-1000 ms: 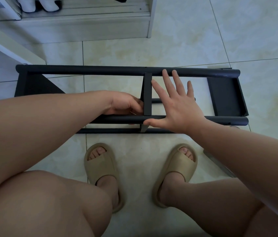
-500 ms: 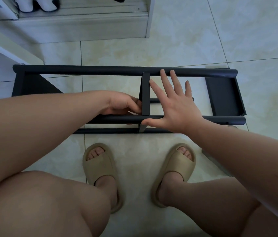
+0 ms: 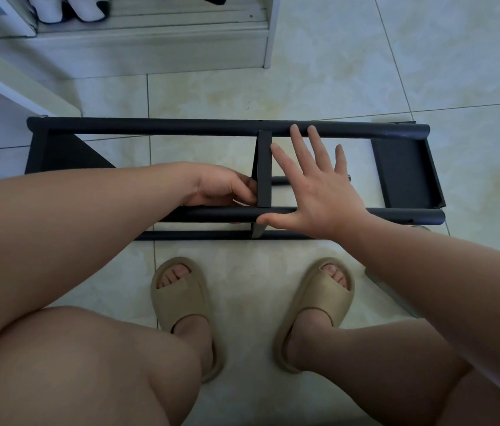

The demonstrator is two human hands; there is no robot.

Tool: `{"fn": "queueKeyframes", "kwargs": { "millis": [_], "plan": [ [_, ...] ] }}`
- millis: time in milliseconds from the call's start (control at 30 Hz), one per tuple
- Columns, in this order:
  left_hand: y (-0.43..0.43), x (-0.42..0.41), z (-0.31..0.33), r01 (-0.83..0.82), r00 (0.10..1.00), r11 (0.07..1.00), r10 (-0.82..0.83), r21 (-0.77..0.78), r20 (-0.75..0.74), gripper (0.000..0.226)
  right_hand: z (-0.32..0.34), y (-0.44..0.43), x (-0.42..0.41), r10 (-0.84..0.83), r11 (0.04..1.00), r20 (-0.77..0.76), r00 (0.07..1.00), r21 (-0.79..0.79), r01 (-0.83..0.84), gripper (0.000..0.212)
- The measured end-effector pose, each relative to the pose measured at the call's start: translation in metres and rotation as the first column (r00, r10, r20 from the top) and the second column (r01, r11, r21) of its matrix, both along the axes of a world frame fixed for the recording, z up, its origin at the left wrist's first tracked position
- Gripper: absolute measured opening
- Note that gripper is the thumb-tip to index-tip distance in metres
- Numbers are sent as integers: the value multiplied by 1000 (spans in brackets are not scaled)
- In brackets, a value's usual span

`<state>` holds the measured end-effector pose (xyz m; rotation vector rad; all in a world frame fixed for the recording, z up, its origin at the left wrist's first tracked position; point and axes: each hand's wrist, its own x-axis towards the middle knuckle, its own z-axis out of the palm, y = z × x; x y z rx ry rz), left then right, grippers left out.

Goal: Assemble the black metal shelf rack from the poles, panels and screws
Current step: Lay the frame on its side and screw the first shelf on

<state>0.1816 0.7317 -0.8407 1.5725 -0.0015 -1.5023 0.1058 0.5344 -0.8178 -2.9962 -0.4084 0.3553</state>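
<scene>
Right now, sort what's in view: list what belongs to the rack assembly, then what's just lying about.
Job in hand: far pole, near pole, middle panel, right end panel; left hand at the middle panel; right hand spread open, thumb at the near pole.

Lying about: white shoes, white cabinet, beige slippers on the feet.

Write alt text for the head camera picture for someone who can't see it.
A person works on a black metal shelf rack lying on a tiled floor: the left hand curls against the middle panel, the right hand is spread open, thumb on the near pole. Beige slippers show below.
</scene>
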Motion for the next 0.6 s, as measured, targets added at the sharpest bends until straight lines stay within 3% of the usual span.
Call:
{"fn": "queueKeyframes", "kwargs": {
  "millis": [200,467,600],
  "plan": [
    [-4,-2,0,78,995,993,-83,93,53,15,-1,0,0,1,1000,3,1000,-3,-1,122],
    [-2,-2,1,-25,998,999,23,23,62,43,-2,0,0,1,1000,17,1000,5,-1,122],
    [-1,-1,0,-13,1000,1000,13,-1,11,33,-2,0,0,1,1000,14,1000,1,-1,122]
  ]
}}
